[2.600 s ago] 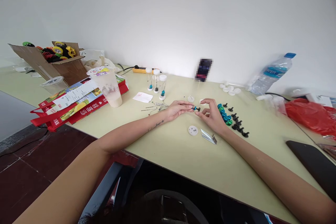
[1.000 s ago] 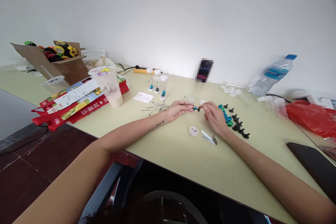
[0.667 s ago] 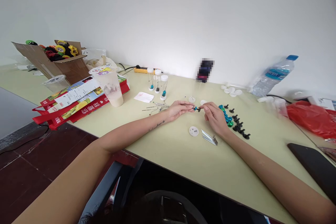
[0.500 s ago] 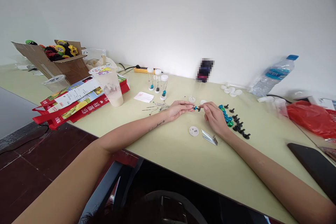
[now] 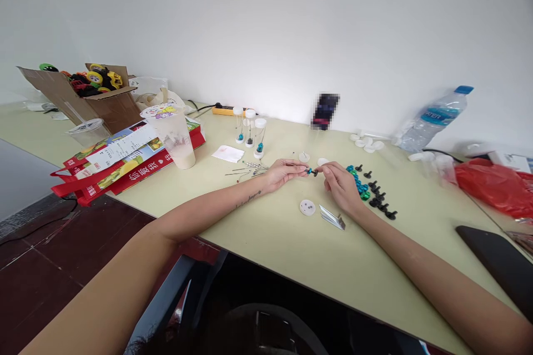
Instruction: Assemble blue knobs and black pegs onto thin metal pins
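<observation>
In the middle of the table my left hand [image 5: 285, 174] pinches a small shiny blue part [image 5: 310, 171] between thumb and fingertips. A black disc-ended piece [image 5: 315, 173] sits against the blue part on its right. My right hand [image 5: 342, 184] has its fingers closed, with the fingertips at that black piece. Just below lie a white round lid [image 5: 307, 208] with small dark bits in it and a row of thin silver pins [image 5: 332, 218]. Beside my right hand are several shiny blue and green parts [image 5: 360, 186] and several black stemmed pieces [image 5: 377, 195].
Three clear capped tubes [image 5: 250, 130] stand at the back, near a white paper [image 5: 228, 153] and loose metal rods [image 5: 245, 172]. A drink cup [image 5: 177, 141], red bag [image 5: 137, 172] and cardboard box [image 5: 112, 111] are left; a water bottle [image 5: 437, 119] and black phone-like slab [image 5: 495, 266] right.
Almost nothing differs. Both hands stay together at the blue part and the black piece, with only a very slight shift of the fingers.
</observation>
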The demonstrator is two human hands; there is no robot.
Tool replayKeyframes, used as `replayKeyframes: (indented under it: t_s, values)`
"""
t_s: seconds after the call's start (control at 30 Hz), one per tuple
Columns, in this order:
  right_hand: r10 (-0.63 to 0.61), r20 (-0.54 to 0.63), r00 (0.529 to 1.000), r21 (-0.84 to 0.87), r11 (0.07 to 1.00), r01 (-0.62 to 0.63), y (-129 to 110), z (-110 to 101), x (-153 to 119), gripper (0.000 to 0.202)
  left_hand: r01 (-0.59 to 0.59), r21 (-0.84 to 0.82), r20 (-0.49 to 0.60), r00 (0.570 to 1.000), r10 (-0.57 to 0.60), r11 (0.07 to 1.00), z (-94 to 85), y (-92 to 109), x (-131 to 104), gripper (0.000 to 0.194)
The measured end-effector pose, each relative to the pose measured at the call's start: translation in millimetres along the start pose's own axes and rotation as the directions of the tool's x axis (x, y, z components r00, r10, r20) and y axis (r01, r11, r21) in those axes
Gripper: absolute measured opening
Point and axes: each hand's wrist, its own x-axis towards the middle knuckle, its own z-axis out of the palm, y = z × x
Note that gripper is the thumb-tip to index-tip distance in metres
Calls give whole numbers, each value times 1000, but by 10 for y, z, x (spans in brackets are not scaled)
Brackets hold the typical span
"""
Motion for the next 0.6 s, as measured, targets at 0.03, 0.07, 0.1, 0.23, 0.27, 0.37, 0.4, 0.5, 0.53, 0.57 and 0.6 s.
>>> replayKeyframes:
  t_s: [0.03, 0.07, 0.1, 0.23, 0.27, 0.37, 0.4, 0.5, 0.53, 0.57, 0.6]
  values:
    - [-2, 6, 1000, 1, 1000, 2, 2, -1, 1, 39, -1, 1, 3, 1000, 1, 1000, -1, -2, 1, 22]
    - [-2, 6, 1000, 0, 1000, 2, 3, -2, 1, 39, 0, 1, 3, 1000, 0, 1000, -2, -4, 3, 22]
    - [0, 0, 1000, -3, 1000, 0, 4, -3, 1, 39, -1, -2, 2, 1000, 1, 1000, -3, -6, 4, 23]
    - [2, -25, 1000, -6, 1000, -2, 3, -11, -2, 39, -3, -5, 1, 1000, 3, 1000, -6, -10, 7, 23]
    - [2, -16, 1000, -5, 1000, -2, 2, -11, -3, 39, -2, 1, 2, 1000, 2, 1000, -6, -9, 8, 23]
    - [5, 9, 1000, -8, 1000, -5, 2, -8, -5, 40, 2, 8, 5, 1000, -2, 1000, -10, -10, 11, 22]
    - [10, 3, 1000, -11, 1000, -10, 3, -6, -6, 40, 1, 6, 5, 1000, -1, 1000, -12, -12, 12, 22]
    - [19, -16, 1000, -11, 1000, -19, 7, -1, -8, 40, 1, -4, 5, 1000, -1, 1000, -17, -15, 14, 22]
    - [20, -9, 1000, -11, 1000, -20, 8, -1, -9, 41, 3, -5, 5, 1000, -2, 1000, -17, -15, 14, 22]
    - [20, 1, 1000, -12, 1000, -20, 8, -1, -9, 41, 3, -7, 4, 1000, -3, 1000, -16, -14, 13, 22]
    - [19, 9, 1000, -14, 1000, -19, 7, -1, -9, 42, 5, -8, 4, 1000, -5, 1000, -14, -13, 11, 22]
